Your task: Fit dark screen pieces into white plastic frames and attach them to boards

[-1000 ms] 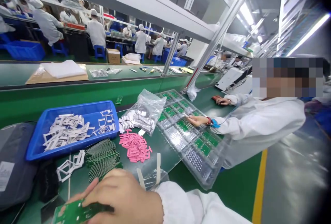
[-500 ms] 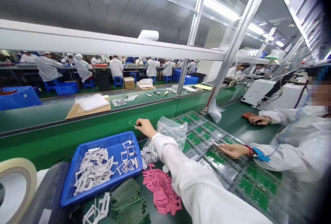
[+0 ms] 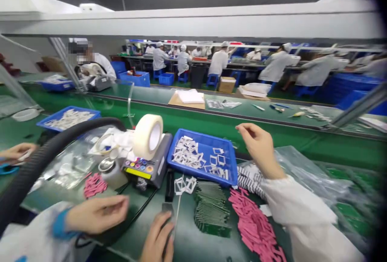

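My right hand (image 3: 260,147) is raised beyond the blue tray, thumb and finger pinched. A small green circuit board (image 3: 229,142) shows faintly at its fingertips, blending into the green panel. At the bottom edge, my left hand (image 3: 159,238) curls around a dark grey flat piece (image 3: 168,209), whose exact kind I cannot make out. A thin pale strip (image 3: 177,213) runs beside it up to white frames (image 3: 184,185). Right of these lies a stack of green circuit boards (image 3: 213,209). Pink strips (image 3: 256,229) are heaped beneath my right forearm.
The blue tray (image 3: 199,170) holds white frames. A tape roll (image 3: 148,137) sits on a grey device (image 3: 161,165); a black hose (image 3: 57,145) arches leftward. A co-worker's hand (image 3: 98,213) reaches in from the left. Clear plastic bags (image 3: 311,169) lie at right.
The view has swung left and down, bringing my left hand, the device and a left-side co-worker's hands into sight. My right hand remains raised and pinched; the right-side co-worker has left view.
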The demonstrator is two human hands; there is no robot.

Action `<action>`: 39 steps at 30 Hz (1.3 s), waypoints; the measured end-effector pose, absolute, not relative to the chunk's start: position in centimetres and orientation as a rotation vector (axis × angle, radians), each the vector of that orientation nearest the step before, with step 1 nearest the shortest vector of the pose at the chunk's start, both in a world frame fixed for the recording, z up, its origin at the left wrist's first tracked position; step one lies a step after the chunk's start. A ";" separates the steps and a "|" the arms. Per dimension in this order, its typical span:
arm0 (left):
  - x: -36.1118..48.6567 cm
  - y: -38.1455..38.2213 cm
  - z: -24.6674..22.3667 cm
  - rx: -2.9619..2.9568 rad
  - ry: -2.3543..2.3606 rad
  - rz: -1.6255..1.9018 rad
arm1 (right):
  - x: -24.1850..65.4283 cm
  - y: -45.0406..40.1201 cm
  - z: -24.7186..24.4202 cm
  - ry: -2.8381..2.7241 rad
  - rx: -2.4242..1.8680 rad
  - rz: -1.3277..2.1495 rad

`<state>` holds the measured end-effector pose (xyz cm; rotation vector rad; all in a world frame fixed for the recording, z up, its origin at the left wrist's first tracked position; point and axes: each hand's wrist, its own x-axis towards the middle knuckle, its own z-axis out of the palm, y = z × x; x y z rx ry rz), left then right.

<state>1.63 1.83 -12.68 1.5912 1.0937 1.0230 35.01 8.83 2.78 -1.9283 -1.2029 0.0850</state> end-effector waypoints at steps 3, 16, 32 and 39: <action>1.2 2.2 -12.9 1.700 0.969 0.941 | 26.0 6.3 2.5 -1.150 -1.558 0.553; -0.5 2.9 -12.4 1.909 0.831 1.068 | 11.0 5.1 -3.3 -0.319 -1.141 1.578; -0.9 2.7 -12.6 1.993 0.797 1.222 | 8.6 7.4 -5.0 -0.017 -1.157 1.575; -1.2 2.6 -12.4 1.989 0.750 1.271 | 7.4 8.3 -4.9 0.060 -1.143 1.516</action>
